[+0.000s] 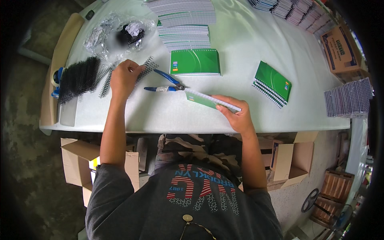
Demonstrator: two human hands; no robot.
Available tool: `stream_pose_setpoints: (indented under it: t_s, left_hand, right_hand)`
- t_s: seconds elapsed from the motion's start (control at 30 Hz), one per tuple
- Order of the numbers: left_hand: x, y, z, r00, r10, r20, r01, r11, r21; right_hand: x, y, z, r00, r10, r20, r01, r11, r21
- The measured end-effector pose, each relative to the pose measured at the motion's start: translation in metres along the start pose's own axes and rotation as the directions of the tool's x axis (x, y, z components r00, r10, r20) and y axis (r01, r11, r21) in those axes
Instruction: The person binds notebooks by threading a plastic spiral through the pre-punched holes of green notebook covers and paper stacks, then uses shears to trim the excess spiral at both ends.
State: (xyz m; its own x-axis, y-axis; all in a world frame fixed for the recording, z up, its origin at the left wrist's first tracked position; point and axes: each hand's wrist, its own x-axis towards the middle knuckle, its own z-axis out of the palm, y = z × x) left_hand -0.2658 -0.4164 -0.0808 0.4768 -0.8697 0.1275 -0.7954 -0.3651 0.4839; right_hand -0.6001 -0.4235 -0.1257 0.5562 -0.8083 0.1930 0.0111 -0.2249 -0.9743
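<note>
My right hand (pixel 236 114) grips a thin green-covered notebook (pixel 200 101) by its right end, tilted above the table's near side, its white page edges facing up. At the left, my left hand (pixel 125 78) has its fingers pinched on a black spiral binding coil (pixel 149 65) among several loose coils. A pair of blue-handled cutting pliers (pixel 170 82) lies between my hands, one handle wrapped in pale tape. Behind the pliers sits a stack of green notebooks (pixel 195 62) with punched holes along the far edge. Several coil-bound green notebooks (pixel 273 83) are piled on the right.
More unbound notebook stacks (pixel 184 38) reach toward the far edge. A dense row of black coils (pixel 80 79) and clear plastic wrap (pixel 100 38) occupy the left. Along the right stand a cardboard box (pixel 342 52) and wrapped notebooks (pixel 348 98). Open cartons (pixel 290 158) sit below the near edge.
</note>
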Motion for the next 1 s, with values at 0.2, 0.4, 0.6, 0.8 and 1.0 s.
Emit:
stream_pose_setpoints:
  t_s: [0.2,0.4,0.6,0.8,1.0]
  left_hand:
    - [0.000,-0.022,0.023,0.964,0.255,-0.077,-0.238,0.955,0.179]
    - [0.009,-0.005,0.008,1.000,-0.018,-0.010,0.019,0.999,0.048]
    - [0.010,-0.016,0.017,0.998,0.058,0.009,-0.059,0.986,0.158]
    - [0.016,-0.018,0.016,0.999,0.023,-0.029,-0.021,0.998,0.061]
    - [0.015,-0.008,0.015,0.999,-0.034,0.013,0.036,0.991,-0.130]
  right_hand:
    - [0.001,0.004,-0.003,0.997,-0.024,-0.067,0.027,0.998,0.048]
    - [0.001,0.002,-0.003,0.997,0.011,-0.078,-0.006,0.998,0.063]
    - [0.000,0.002,-0.003,0.996,-0.022,-0.085,0.028,0.997,0.075]
    - [0.000,0.002,-0.002,0.997,0.003,-0.079,0.002,0.998,0.067]
    - [0.002,-0.001,-0.003,0.997,0.053,-0.057,-0.049,0.996,0.074]
